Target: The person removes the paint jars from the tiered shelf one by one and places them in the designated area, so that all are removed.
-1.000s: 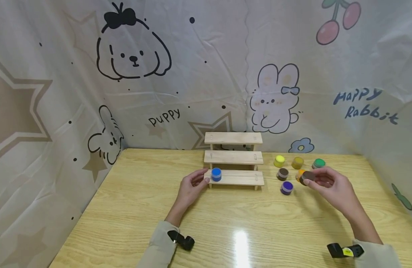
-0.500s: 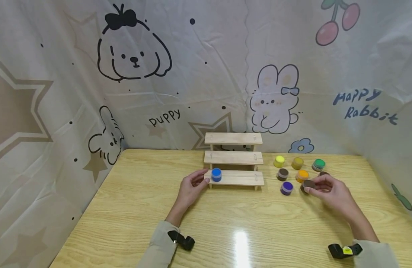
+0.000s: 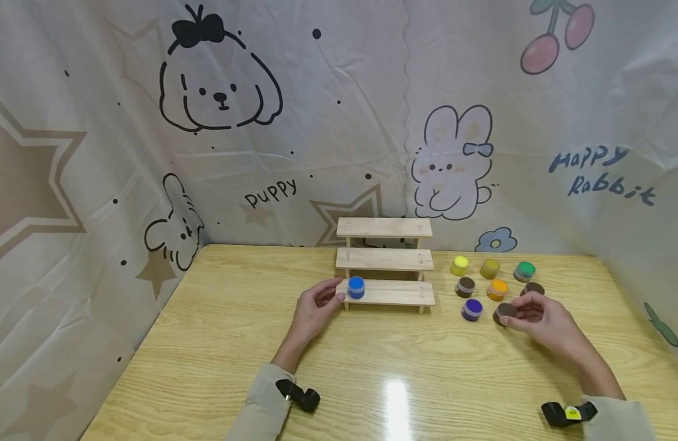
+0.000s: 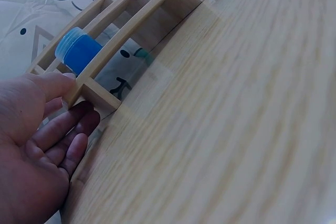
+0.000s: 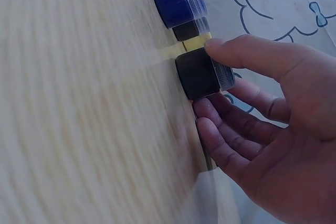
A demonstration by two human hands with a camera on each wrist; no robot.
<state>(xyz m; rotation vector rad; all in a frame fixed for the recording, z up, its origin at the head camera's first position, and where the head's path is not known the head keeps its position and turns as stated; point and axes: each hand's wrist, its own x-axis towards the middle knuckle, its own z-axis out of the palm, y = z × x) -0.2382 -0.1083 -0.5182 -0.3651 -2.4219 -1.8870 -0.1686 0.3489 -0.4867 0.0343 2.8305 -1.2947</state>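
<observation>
In the head view my right hand (image 3: 545, 320) pinches a small dark paint pot (image 3: 504, 313) between thumb and fingers, low at the tabletop. The right wrist view shows this dark pot (image 5: 198, 74) with its clear lid, base at the wood surface. My left hand (image 3: 315, 311) holds the left end of the lowest step of a three-tier wooden stand (image 3: 394, 293). Its thumb lies by the step's edge in the left wrist view, other fingers curled near the leg. A blue paint pot (image 3: 356, 287) stands on that step, close to the thumb.
Right of the stand are paint pots: yellow (image 3: 459, 265), ochre (image 3: 490, 268), green (image 3: 524, 271), dark brown (image 3: 465, 287), orange (image 3: 497, 290), purple (image 3: 472, 310), and another brown pot (image 3: 533, 288) partly behind my right hand. A printed cloth (image 3: 339, 153) hangs behind the table.
My right hand has brought the dark pot toward me, from over the orange pot to the tabletop in front of it. The orange pot is uncovered. My left hand has stayed put.
</observation>
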